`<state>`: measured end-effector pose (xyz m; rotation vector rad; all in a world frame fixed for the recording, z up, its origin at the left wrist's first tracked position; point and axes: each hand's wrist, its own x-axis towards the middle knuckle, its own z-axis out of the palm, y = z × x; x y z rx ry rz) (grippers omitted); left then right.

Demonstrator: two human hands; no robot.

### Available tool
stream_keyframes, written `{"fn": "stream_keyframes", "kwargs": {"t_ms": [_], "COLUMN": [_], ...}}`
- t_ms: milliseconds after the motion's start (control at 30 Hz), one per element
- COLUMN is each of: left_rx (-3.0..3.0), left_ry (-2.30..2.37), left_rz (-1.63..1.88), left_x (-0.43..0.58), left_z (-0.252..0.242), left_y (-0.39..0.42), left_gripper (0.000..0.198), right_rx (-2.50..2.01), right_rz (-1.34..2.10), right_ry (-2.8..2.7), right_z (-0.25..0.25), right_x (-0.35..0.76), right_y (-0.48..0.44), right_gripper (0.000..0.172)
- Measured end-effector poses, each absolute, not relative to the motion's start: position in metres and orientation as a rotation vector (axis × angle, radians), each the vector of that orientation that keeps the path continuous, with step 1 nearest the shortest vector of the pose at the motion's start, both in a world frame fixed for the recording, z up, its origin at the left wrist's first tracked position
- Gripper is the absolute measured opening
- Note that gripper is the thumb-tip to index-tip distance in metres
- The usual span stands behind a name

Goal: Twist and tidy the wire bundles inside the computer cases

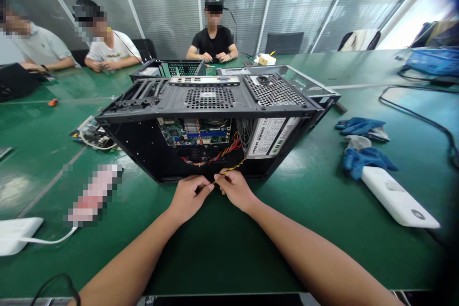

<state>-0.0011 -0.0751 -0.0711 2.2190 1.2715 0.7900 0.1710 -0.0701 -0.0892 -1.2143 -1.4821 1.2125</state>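
A black computer case point(211, 100) lies on its side on the green table point(222, 244), its open side facing me. Inside I see a circuit board point(195, 131), a power supply point(267, 135) and a bundle of coloured wires point(218, 155). A thin yellow-and-black twisted cable point(234, 168) runs out of the case to my hands. My left hand point(188, 196) and my right hand point(234, 187) meet at the case's lower front edge, both pinched shut on the end of that cable.
Blue work gloves point(362, 126) and a white flat device point(398, 197) lie on the right. A white box with a cord point(16, 234) and a loose circuit board point(91, 131) sit on the left. Three people sit across the table, with a second open case point(172, 68) before them.
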Motion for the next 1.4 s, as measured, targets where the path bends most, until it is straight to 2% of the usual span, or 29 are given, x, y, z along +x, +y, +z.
{"fn": "stream_keyframes", "kwargs": {"t_ms": [100,200,733,967,1400], "left_rx": [2.372,2.447,2.372,2.405,2.454], "left_ry": [1.284,1.287,1.233,1.267,1.308], "left_rz": [0.892,0.920,0.700,0.836,0.783], "left_x": [-0.0011,-0.0019,-0.0009,-0.0040,-0.0023], "left_z": [-0.0724,-0.0742,-0.0743,-0.0753,-0.0756], "left_y": [-0.0757,-0.0757,-0.0745,-0.0734,-0.0759], "left_gripper": [0.012,0.012,0.019,0.007,0.013], "right_rx": [-1.230,-1.243,-1.189,-1.219,-1.222], "right_rz": [1.186,1.174,1.214,1.195,1.254], "right_ry": [-1.464,-1.471,-1.510,-1.499,-1.511], "right_z": [-0.0889,-0.0880,-0.0901,-0.0890,-0.0882], "right_x": [0.1705,0.1700,0.1704,0.1705,0.1713], "right_y": [-0.0703,-0.0706,-0.0707,-0.0705,-0.0696], "right_gripper": [0.041,0.041,0.038,0.039,0.038]}}
